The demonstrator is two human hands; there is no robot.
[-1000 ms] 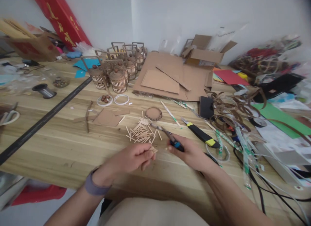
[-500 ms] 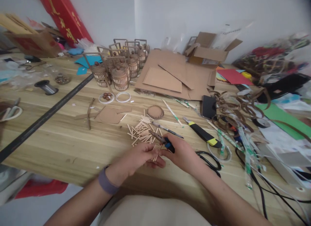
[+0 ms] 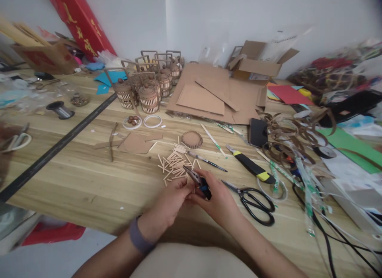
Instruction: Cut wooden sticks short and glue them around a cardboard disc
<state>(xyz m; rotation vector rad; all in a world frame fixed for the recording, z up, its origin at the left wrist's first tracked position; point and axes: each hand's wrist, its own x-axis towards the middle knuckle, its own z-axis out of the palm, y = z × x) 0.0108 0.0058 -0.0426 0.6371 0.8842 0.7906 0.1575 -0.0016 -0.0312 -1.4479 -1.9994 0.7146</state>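
Hands have come together since a second ago: back then the left hand [image 3: 171, 200] and the right hand [image 3: 219, 200] sat apart, and now their fingers meet just in front of the heap of little wooden sticks [image 3: 176, 161]. Also, the black scissors [image 3: 242, 192] now show in full beside the right forearm, which mostly covered them before.

Right fingers are wrapped around the pliers [image 3: 198, 180], blue-and-black handles in the palm and the nose pointing up and left over the near edge of the heap. Left fingers are curled in close against them, but I can't tell what they're pinching (earlier you could see a few sticks there, now it's all hidden). Purple-grey wristband [image 3: 141, 235] on the left wrist, fwiw.

As for the rest of the bench [image 3: 89, 186]: a round cardboard piece [image 3: 192, 139] with a ridged rim lies just beyond the heap, and a slim pen-like tool [image 3: 213, 162] lies to the right of it. Past that there's a black-and-yellow utility knife [image 3: 250, 165], with a dark phone [image 3: 258, 132] lying further back. Little lidded baskets [image 3: 149, 100] with tall handles stand bunched up behind, left of the flat cardboard sheets [image 3: 203, 99].
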